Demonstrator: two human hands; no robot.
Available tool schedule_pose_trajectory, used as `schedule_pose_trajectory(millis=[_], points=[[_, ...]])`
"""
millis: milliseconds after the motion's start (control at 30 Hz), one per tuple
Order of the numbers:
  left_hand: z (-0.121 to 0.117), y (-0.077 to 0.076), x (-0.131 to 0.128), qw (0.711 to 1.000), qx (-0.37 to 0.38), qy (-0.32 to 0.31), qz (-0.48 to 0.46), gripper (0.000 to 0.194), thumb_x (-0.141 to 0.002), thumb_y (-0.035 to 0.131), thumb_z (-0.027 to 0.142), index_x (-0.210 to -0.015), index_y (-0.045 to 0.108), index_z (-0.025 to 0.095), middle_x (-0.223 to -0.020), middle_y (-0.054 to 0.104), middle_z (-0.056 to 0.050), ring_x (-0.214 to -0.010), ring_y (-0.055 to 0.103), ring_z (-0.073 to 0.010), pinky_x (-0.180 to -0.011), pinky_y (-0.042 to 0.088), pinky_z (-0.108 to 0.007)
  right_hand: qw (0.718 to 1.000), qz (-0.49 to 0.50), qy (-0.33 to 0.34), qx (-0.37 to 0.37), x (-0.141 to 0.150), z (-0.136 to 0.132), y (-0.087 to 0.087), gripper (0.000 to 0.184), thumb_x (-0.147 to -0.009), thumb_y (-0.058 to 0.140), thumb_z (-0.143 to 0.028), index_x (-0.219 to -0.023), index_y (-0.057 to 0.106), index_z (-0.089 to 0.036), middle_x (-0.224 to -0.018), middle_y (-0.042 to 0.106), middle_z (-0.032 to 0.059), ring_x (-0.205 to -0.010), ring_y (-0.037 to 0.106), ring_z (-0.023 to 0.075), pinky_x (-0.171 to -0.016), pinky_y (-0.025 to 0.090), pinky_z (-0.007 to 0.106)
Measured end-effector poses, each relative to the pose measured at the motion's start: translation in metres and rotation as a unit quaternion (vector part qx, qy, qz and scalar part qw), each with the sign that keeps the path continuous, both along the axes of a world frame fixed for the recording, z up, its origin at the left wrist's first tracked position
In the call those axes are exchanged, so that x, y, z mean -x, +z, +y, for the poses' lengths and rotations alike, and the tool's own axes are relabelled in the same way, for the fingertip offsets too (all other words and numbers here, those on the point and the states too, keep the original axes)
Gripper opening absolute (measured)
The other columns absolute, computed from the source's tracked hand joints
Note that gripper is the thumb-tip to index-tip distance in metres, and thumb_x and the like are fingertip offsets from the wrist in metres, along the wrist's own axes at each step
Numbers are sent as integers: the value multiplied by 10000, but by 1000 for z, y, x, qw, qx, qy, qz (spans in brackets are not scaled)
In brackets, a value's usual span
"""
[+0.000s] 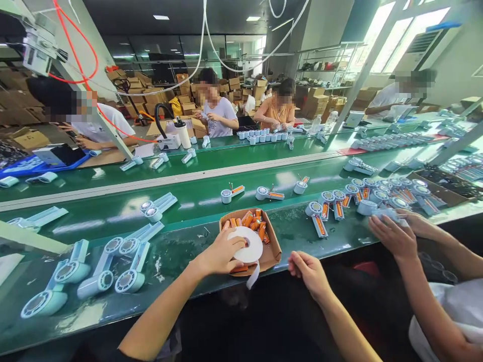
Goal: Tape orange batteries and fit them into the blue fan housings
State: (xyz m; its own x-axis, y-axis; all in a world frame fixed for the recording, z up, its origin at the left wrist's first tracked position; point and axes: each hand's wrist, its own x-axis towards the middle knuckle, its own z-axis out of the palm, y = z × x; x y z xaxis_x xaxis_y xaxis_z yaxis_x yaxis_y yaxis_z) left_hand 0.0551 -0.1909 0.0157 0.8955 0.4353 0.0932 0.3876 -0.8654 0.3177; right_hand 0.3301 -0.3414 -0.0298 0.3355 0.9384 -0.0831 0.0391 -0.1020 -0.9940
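The left hand (222, 254) grips a white tape roll (255, 247), fingers over its top and thumb at its lower edge, holding it above a cardboard box (275, 235) at the near edge of the green desk (181, 251). A loose end of tape (253, 278) hangs down over the front of the box. The right hand (307, 269) is apart from the roll, just beside the box, with its fingers curled closed; nothing shows in it, though a small scrap between the fingertips would be hard to make out. Inside the box lie many orange batteries (260, 229), so a good part of the supply seems unused. To the left, several pale blue fans (129, 279) rest on the desk with no orange visible in their handles, and these look unfilled. To the right, a row of fans with orange strips (319, 221) in their handles looks further along, and three similar fans (226, 196) stand on the belt beyond. Next to that row, a co-worker's hands (392, 236) are at another pale blue piece (388, 215).
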Motion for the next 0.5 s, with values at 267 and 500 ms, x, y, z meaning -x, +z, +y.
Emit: schedule_pose_trajectory(millis=[267,500], points=[[-35,13,48,990,-18,118,-77,680,-839,830,351,-1455,545,313,-1375,658,-92,-1315,538,-333,-1137,501,-520,978,-81,193,23,56,47,30,523,-865,663,-700,-985,723,-195,-682,658,-15,-545,549,142,-518,423,255],[-50,-73,91,927,-116,298,-198,532,-883,721,242,-1395,578,268,-1255,635,-121,-1204,543,-335,-1044,553,-547,774,-223,592,-27,84,34,42,405,-951,672,-571,-806,820,-223,-578,624,-35,-525,496,120,-540,351,255]])
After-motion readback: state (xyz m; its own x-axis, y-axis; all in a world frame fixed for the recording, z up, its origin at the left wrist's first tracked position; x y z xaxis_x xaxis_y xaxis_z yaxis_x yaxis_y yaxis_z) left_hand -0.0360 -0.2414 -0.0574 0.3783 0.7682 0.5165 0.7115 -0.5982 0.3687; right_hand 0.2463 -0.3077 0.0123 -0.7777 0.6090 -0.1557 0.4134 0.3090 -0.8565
